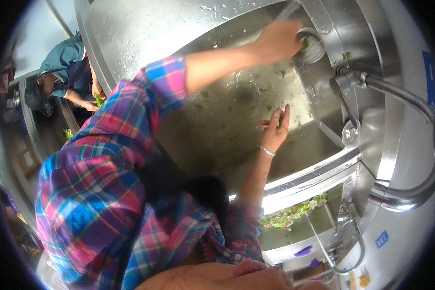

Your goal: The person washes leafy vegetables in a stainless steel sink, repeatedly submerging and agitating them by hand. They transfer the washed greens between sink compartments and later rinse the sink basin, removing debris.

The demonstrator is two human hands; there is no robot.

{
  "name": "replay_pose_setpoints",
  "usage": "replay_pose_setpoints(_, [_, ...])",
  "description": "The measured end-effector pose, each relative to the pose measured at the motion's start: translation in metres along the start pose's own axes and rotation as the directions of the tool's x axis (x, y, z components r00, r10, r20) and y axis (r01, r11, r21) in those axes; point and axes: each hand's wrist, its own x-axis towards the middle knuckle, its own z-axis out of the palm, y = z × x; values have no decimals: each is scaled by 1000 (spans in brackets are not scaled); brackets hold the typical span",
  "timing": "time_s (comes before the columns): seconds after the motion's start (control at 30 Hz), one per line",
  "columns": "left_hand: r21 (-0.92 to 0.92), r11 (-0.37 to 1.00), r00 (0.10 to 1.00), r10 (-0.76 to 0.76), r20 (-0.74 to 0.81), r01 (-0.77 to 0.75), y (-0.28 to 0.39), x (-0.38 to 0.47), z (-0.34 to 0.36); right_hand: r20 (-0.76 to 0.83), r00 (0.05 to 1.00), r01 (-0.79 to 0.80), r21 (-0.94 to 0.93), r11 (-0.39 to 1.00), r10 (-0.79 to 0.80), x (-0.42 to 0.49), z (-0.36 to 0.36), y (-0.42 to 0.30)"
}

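Observation:
Two arms in plaid sleeves reach over a steel sink basin [221, 152] of cloudy water, with green leaf scraps [269, 107] in it. At the far end, my left hand [279, 41] is closed at the dark rim of a round strainer-like vessel [313, 50]. A green scrap clings to this vessel; motion blur hides its exact kind. My right hand [275, 128], with a metal bangle [266, 150] at the wrist, is over the water with its fingers apart. Something dark green shows between these fingers, but whether they grip it is unclear.
A swivel tap [348, 87] with a curved metal spout [402, 197] stands along the basin's right side. A second sink [301, 239] holds leafy greens [293, 214]. At the left, a person [63, 69] handles green leaves [99, 99]. A wet steel drainboard [130, 29] adjoins the basin.

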Motion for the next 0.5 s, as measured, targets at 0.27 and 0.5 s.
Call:
replay_pose_setpoints(0.27, [-136, 982, 905, -60, 422, 129, -91, -158, 70, 68, 920, -391, 130, 911, 386, 46, 10, 61])
replay_pose_setpoints(0.5, [391, 920, 669, -272, 691, -30, -139, -198, 72, 78, 997, 71, -845, 530, -8, 49, 27, 139])
